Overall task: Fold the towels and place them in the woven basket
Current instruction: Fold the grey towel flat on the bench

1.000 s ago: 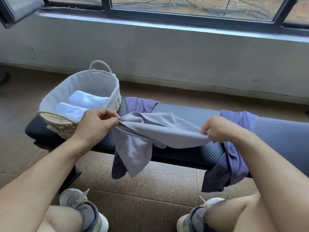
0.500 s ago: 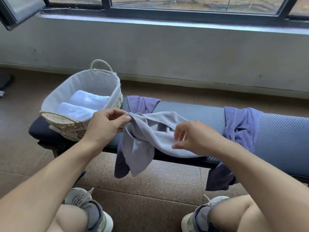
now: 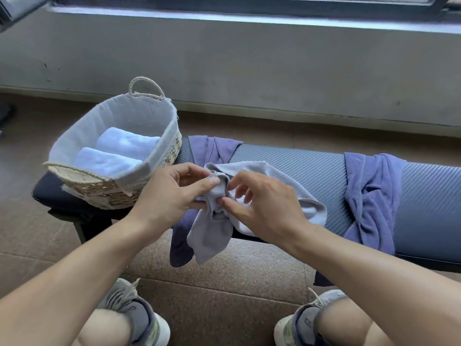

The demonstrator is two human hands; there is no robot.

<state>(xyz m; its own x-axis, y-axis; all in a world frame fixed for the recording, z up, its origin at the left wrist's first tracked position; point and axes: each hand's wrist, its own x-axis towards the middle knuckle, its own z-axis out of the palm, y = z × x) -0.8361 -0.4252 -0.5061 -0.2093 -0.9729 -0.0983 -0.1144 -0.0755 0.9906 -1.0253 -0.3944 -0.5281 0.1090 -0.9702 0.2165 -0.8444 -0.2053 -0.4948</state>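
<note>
Hands meet over the front edge of the desk [image 3: 311,168], a padded dark bench with a ribbed top. The left hand [image 3: 172,196] pinches a bunched corner of the grey towel [image 3: 262,171] between thumb and curled fingers. The right hand [image 3: 264,208] is just beside it, fingers bent and spread, its thumb and fingertips touching the same bunched fold; whether it has a firm grip cannot be told. The grey towel lies partly on the desk top behind the hands, and one end hangs down over the front edge toward the floor.

The woven basket [image 3: 99,183], lined with pale cloth, stands on the left end of the desk. Two folded white towels [image 3: 117,153] lie side by side inside it. A purple towel [image 3: 212,148] lies across the desk just right of the basket, under the grey one, with an end drooping off the front edge. Another purple towel [image 3: 371,196] is draped in a crumpled heap across the desk toward its right end, well apart from the hands.

Below, the person's knees and grey sneakers [image 3: 139,318] rest on the tiled floor.
</note>
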